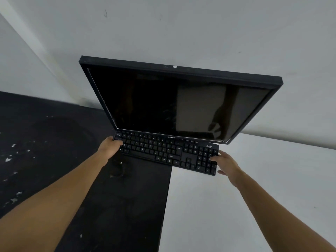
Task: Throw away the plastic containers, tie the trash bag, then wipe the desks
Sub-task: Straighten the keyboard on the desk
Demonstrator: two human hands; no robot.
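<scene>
Black table [127,206] meets white table [236,197], and the keyboard [163,151] spans the seam below the monitor [172,100], long axis left-right; our left hand [109,149] fingers curl round its left end, right hand [227,164] fingers rest on the numpad end, grip unclear.

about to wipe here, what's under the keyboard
The keyboard straddles two desks: its left part lies over the black desk, its right part over the white desk. Anything directly beneath it is covered.
</scene>
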